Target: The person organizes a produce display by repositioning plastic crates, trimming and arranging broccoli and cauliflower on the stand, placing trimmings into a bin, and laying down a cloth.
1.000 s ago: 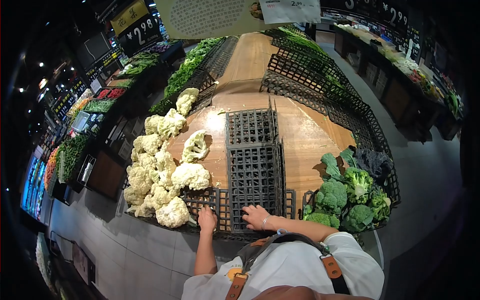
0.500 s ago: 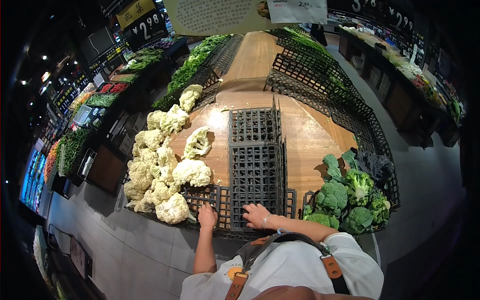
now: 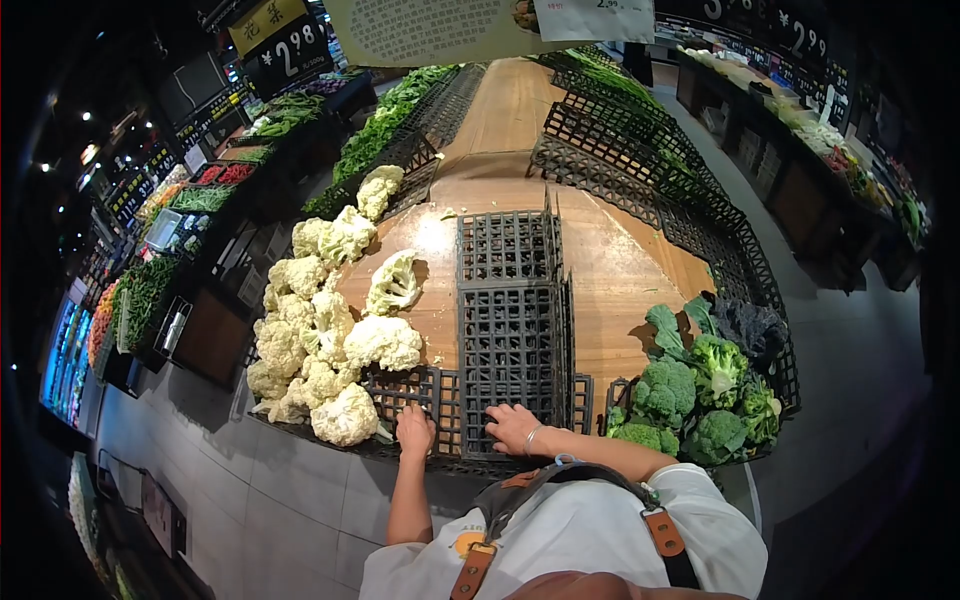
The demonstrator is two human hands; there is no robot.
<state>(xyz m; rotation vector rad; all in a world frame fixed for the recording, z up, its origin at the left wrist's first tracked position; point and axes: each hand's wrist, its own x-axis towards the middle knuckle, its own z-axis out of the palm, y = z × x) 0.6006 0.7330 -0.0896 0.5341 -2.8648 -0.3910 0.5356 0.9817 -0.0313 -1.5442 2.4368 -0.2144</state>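
My left hand (image 3: pixel 415 432) is closed at the low black plastic grid panel (image 3: pixel 448 400) along the stand's front edge, its fingertips curled at the lattice. Just right of it, my right hand (image 3: pixel 512 429) reaches in from the right, fingers bent over the near part of the tall black plastic grid divider (image 3: pixel 508 340). That divider runs away from me down the middle of the wooden stand top (image 3: pixel 620 260). Beside my left hand lies the nearest cauliflower (image 3: pixel 345 415), part of a heap. Parts of the fingers of both hands are hidden.
Several broccoli heads (image 3: pixel 665 392) sit in the front right corner, with dark leaves (image 3: pixel 750 332) behind. One cauliflower piece (image 3: pixel 393 283) lies apart on the wood. Black grid fencing (image 3: pixel 640 165) borders the right side. A hanging sign (image 3: pixel 430 35) crosses the top. Tiled floor (image 3: pixel 250 470) surrounds the stand.
Almost nothing differs. Both hands stay in the same places on the black grids, and the view has shifted very slightly.
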